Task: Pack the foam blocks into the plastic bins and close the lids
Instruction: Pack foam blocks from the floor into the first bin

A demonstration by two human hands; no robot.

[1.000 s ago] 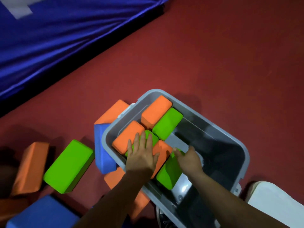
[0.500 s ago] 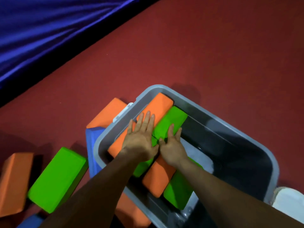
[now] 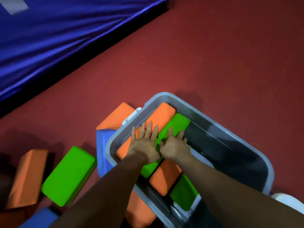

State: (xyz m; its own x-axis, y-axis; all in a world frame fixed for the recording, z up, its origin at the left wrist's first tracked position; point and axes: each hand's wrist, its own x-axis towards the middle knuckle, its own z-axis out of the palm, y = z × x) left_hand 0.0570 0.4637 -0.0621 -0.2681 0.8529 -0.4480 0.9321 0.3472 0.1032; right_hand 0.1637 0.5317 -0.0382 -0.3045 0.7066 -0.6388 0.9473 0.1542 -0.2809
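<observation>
A grey plastic bin [image 3: 256, 150] stands open on the red floor at the lower right. Its left half holds orange and green foam blocks lying side by side. My left hand [image 3: 144, 143] lies flat, fingers spread, on the far orange block [image 3: 162, 114]. My right hand [image 3: 174, 145] presses flat on the far green block [image 3: 178, 124] beside it. Nearer me in the bin lie another orange block [image 3: 164, 178] and a green block [image 3: 182, 195]. Neither hand grips anything. The bin's right half is dark and bare.
Loose blocks lie on the floor left of the bin: a green one [image 3: 69, 175], orange ones [image 3: 26, 176] [image 3: 116, 116], blue ones [image 3: 103, 148] [image 3: 41, 218]. A blue mat [image 3: 57, 35] covers the far left. A white object [image 3: 287, 204] lies at the bin's near right corner.
Both hands slid farther into the bin, from the nearer blocks onto the far orange and green blocks, and now lie flat. The blocks sit lower and more level.
</observation>
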